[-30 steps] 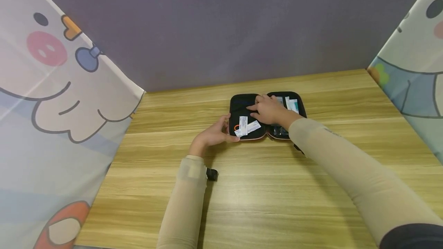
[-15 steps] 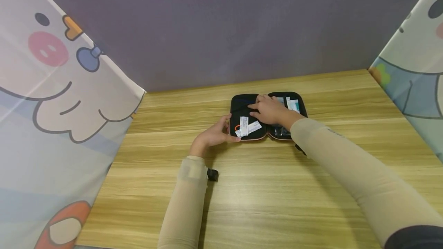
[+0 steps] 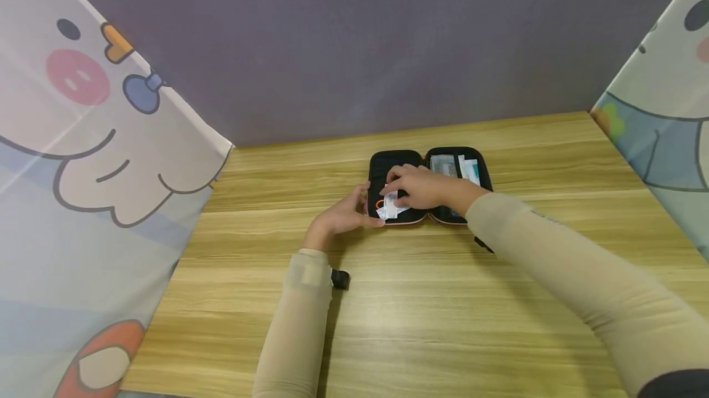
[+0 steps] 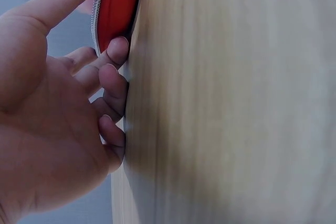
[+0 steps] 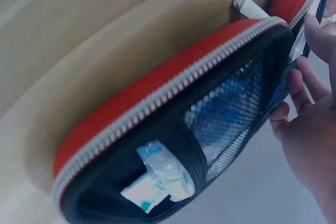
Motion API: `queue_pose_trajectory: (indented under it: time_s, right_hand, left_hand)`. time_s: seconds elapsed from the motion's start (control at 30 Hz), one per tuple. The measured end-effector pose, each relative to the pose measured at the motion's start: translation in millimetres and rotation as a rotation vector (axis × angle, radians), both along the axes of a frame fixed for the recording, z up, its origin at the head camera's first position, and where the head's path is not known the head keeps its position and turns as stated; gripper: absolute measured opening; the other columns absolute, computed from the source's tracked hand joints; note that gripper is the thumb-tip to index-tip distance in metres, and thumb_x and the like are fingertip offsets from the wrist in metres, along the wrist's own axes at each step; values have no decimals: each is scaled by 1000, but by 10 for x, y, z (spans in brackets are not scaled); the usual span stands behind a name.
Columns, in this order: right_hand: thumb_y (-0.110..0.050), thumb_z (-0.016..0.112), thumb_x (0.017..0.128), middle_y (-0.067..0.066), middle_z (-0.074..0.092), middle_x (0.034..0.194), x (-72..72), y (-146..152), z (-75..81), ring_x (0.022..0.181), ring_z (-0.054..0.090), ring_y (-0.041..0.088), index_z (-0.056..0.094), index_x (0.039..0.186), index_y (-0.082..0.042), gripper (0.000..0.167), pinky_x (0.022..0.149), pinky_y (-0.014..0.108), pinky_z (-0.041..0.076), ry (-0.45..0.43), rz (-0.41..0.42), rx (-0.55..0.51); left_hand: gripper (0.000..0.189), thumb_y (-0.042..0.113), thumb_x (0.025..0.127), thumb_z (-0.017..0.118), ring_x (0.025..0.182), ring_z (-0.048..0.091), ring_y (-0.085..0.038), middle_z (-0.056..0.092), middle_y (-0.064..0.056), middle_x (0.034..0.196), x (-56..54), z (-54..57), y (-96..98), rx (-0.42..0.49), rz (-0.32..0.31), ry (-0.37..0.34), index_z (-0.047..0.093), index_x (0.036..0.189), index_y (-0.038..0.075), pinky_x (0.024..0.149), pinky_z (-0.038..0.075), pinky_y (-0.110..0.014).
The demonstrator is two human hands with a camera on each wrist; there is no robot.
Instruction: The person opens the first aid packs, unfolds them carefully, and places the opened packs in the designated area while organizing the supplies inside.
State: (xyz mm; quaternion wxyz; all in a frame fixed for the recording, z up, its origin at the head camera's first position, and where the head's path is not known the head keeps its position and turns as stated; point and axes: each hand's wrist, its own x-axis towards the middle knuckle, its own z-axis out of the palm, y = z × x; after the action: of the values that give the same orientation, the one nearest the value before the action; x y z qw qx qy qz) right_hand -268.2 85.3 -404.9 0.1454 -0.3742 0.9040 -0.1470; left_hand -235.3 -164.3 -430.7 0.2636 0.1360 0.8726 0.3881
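Note:
A zippered case (image 3: 378, 171) with black lining lies spread open toward the back of the table; its outer shell (image 5: 131, 98) is red in the right wrist view. My left hand (image 3: 342, 213) grips the left half at its outer edge, thumb along the front rim, fingers at the side, as the zipper (image 4: 96, 19) shows up close. My right hand (image 3: 418, 189) reaches over the left half, thumb and fingers spread apart at the white paper packets (image 3: 390, 211). An orange ring (image 3: 380, 203) sticks out beside them. The palm hides part of the right half.
The right half has a mesh pocket (image 5: 226, 121) with blue contents and small white-and-green packets (image 5: 165, 177). A black strap (image 3: 484, 244) lies by its front right corner. The wooden table (image 3: 415, 312) meets a grey back panel (image 3: 354, 47) and printed side curtains.
My right hand has moved left and toward me, from the middle of the case onto the white packets, uncovering the mesh pocket. The left hand stays at the case's edge.

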Motion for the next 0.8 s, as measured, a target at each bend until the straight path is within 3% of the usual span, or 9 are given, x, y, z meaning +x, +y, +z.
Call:
queue_pose_trajectory:
  time_s: [0.2,0.33,0.47,0.57,0.8]
  right_hand:
    - [-31,75,101,11,47,157,-19,-22,-2,143,46,37,69,142,-22,43,116,67,39,-26,-17,-3]
    - [-27,76,100,5,66,130,-49,4,48,118,57,29,77,115,-19,17,103,54,47,10,-28,-76]
    - [-24,72,103,0,75,102,-68,34,122,89,60,17,80,104,-16,11,86,40,52,-85,-55,-157]
    - [-21,71,104,1,78,96,-68,40,119,81,64,12,82,105,-13,14,80,35,54,-182,-63,-185]
    - [-19,74,102,-1,76,94,-33,46,13,79,62,11,82,99,-14,9,77,33,53,-188,-73,-136]
  left_hand:
    - [114,39,91,85,109,53,-25,56,-7,123,-3,-2,-4,10,-1,-6,8,173,22,107,40,-46]
    - [114,40,91,85,108,53,-24,55,-7,122,-14,11,1,13,-5,3,8,173,22,104,40,-44]
    - [114,40,91,85,112,52,-25,54,-8,125,-13,36,6,13,2,7,9,173,22,105,39,-44]
    - [114,39,90,85,114,52,-26,55,-9,127,-3,35,-1,10,9,8,9,172,21,109,40,-46]
    - [113,38,90,86,121,52,-26,57,-8,131,16,9,1,20,25,-9,9,172,22,121,37,-52]
